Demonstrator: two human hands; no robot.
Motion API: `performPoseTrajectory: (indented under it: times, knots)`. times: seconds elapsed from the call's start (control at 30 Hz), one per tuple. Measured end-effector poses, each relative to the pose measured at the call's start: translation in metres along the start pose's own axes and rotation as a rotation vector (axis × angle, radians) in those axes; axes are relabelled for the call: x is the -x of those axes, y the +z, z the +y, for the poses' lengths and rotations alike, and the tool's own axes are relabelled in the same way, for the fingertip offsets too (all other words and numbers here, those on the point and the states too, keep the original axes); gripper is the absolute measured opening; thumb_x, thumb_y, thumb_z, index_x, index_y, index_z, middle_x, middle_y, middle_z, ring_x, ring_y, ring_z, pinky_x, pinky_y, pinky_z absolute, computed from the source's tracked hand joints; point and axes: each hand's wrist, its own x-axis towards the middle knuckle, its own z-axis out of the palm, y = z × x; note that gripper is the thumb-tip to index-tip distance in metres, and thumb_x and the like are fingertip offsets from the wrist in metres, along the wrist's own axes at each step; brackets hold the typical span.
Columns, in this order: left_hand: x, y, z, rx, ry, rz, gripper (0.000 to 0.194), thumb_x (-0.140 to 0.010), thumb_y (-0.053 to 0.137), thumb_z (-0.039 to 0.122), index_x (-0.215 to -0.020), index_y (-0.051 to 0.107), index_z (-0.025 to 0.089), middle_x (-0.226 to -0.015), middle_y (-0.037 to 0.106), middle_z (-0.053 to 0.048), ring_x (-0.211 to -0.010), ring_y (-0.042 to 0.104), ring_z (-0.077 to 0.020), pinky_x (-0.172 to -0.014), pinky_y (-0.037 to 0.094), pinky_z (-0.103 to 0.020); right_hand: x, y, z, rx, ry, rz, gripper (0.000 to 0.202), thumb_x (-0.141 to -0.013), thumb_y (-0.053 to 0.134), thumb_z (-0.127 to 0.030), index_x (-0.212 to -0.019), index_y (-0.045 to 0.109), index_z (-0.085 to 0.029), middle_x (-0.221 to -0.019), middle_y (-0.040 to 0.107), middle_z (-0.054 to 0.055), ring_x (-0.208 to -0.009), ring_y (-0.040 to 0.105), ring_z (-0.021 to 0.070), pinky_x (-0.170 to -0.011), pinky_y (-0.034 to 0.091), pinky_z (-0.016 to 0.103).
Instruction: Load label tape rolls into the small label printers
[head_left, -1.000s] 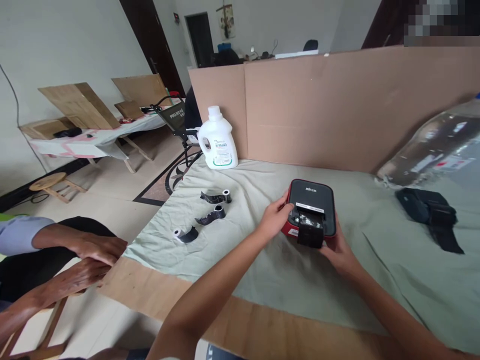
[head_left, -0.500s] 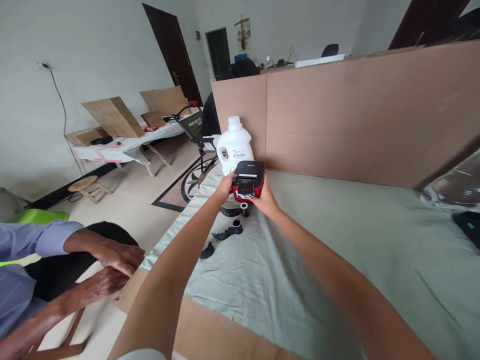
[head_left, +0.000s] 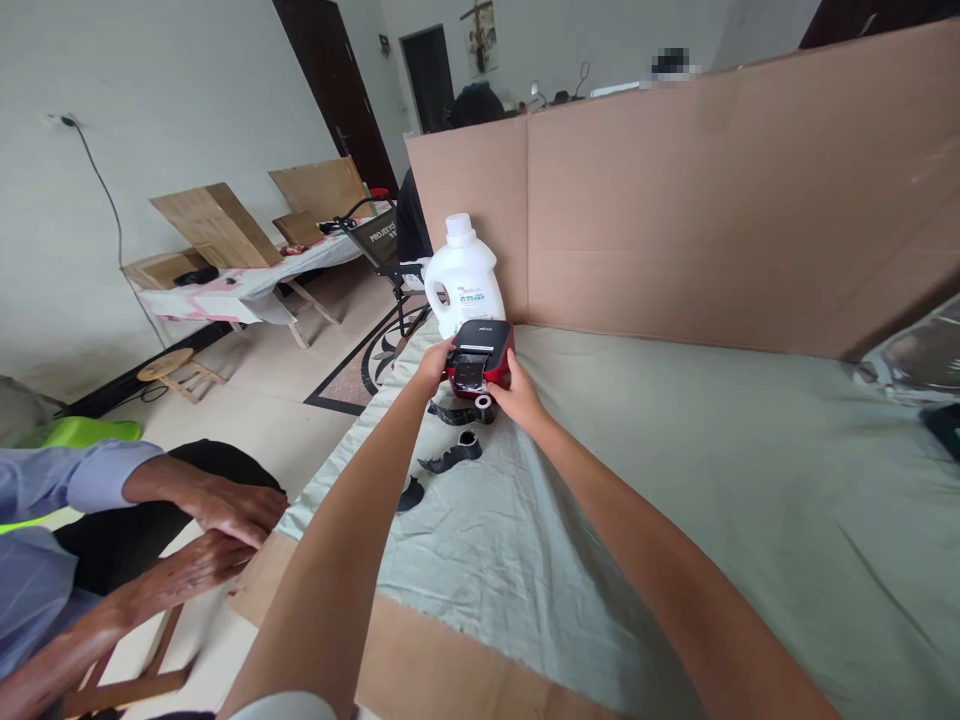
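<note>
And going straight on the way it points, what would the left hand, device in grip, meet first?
Probably the white bottle, which stands ahead of the left hand and the device; the gap in depth is unclear.

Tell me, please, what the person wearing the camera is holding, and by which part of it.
A black and red machine, held by its opposite sides: the left hand at its left side, the right hand at its right.

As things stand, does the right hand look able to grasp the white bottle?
Probably not: the right hand helps hold the black-topped device, which partly hides the white bottle in this view.
</note>
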Motion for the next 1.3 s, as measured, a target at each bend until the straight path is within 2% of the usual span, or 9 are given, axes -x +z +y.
performPoseTrajectory:
  times: [0.2, 0.57, 0.7, 0.8, 0.87, 0.93, 1.03, 1.13, 1.3]
  knots:
    - [0.018, 0.01, 0.001, -0.021, 0.024, 0.058, 0.05, -0.087, 0.057, 0.021, -0.134, 0.073, 0.023, -0.108, 0.075, -0.004, -0.062, 0.053, -0.009, -0.052, 0.038, -0.019, 0.006, -0.008, -0.021, -0.039, 0.082, 0.006, 0.083, -0.085, 0.072, -0.023, -0.163, 0.044, -0.022, -0.159, 0.057, 0.009, -0.15, 0.052, 0.0314, -0.126, 0.041, 0.052]
    - [0.029, 0.024, 0.007, -0.055, 0.048, 0.102, 0.052, -0.088, 0.056, 0.018, -0.137, 0.072, 0.023, -0.111, 0.077, -0.005, -0.076, 0.064, -0.0149, -0.062, 0.048, -0.023, -0.004, -0.002, -0.028, -0.043, 0.124, 0.091, 0.079, -0.087, 0.068, -0.018, -0.162, 0.045, -0.016, -0.164, 0.051, 0.011, -0.152, 0.05, 0.0293, -0.128, 0.038, 0.045]
    - [0.034, 0.026, 0.017, -0.09, 0.096, 0.148, 0.048, -0.089, 0.055, 0.016, -0.134, 0.073, 0.02, -0.126, 0.076, -0.008, -0.108, 0.07, -0.0236, -0.085, 0.057, -0.029, 0.001, -0.004, -0.031, -0.058, 0.127, 0.073, 0.078, -0.088, 0.068, -0.02, -0.162, 0.046, -0.016, -0.163, 0.052, 0.012, -0.15, 0.052, 0.0297, -0.127, 0.04, 0.047]
    - [0.053, 0.03, 0.03, -0.111, 0.325, 0.25, 0.049, -0.094, 0.051, 0.016, -0.139, 0.068, 0.021, -0.151, 0.063, -0.005, -0.141, 0.056, -0.0231, -0.114, 0.047, -0.031, 0.016, -0.029, -0.027, -0.062, 0.082, -0.006, 0.075, -0.088, 0.068, -0.024, -0.16, 0.05, -0.023, -0.161, 0.055, 0.009, -0.146, 0.057, 0.03, -0.122, 0.046, 0.05]
    - [0.083, 0.04, 0.031, -0.162, 0.591, 0.27, 0.047, -0.097, 0.049, 0.019, -0.141, 0.066, 0.023, -0.156, 0.059, -0.004, -0.151, 0.048, -0.0231, -0.125, 0.037, -0.033, 0.035, -0.069, -0.017, -0.014, 0.042, -0.047, 0.072, -0.088, 0.069, -0.027, -0.158, 0.053, -0.025, -0.16, 0.056, 0.009, -0.144, 0.058, 0.0307, -0.119, 0.049, 0.051]
    - [0.126, 0.055, 0.02, -0.298, 0.78, 0.145, 0.043, -0.099, 0.05, 0.024, -0.139, 0.067, 0.025, -0.154, 0.061, -0.004, -0.154, 0.045, -0.0264, -0.13, 0.032, -0.041, 0.061, -0.128, -0.002, 0.086, 0.019, -0.028, 0.068, -0.089, 0.068, -0.032, -0.156, 0.056, -0.025, -0.159, 0.057, 0.009, -0.143, 0.059, 0.0314, -0.117, 0.05, 0.052]
    - [0.202, 0.081, -0.022, -0.699, 0.851, -0.345, 0.041, -0.103, 0.051, 0.032, -0.139, 0.068, 0.029, -0.153, 0.063, -0.004, -0.155, 0.045, -0.0288, -0.134, 0.022, -0.052, 0.112, -0.242, 0.022, 0.302, 0.144, 0.109, 0.062, -0.089, 0.068, -0.035, -0.15, 0.061, -0.024, -0.152, 0.064, 0.013, -0.131, 0.066, 0.0337, -0.103, 0.058, 0.052]
    - [0.263, 0.103, -0.077, -1.072, 0.875, -0.731, 0.049, -0.105, 0.048, 0.037, -0.154, 0.056, 0.034, -0.168, 0.046, -0.003, -0.161, 0.035, -0.0298, -0.134, 0.019, -0.059, 0.167, -0.358, 0.035, 0.547, 0.255, 0.356, 0.057, -0.088, 0.068, -0.031, -0.144, 0.064, -0.02, -0.145, 0.067, 0.016, -0.117, 0.07, 0.0332, -0.096, 0.057, 0.051]
    - [0.299, 0.112, -0.13, -1.325, 0.999, -0.943, 0.062, -0.109, 0.039, 0.051, -0.167, 0.034, 0.033, -0.176, 0.029, -0.002, -0.165, 0.024, -0.0323, -0.134, 0.017, -0.063, 0.227, -0.494, 0.042, 0.949, 0.252, 0.683, 0.065, -0.088, 0.074, -0.027, -0.149, 0.058, -0.012, -0.145, 0.062, 0.025, -0.142, 0.051, 0.0374, -0.122, 0.034, 0.052]
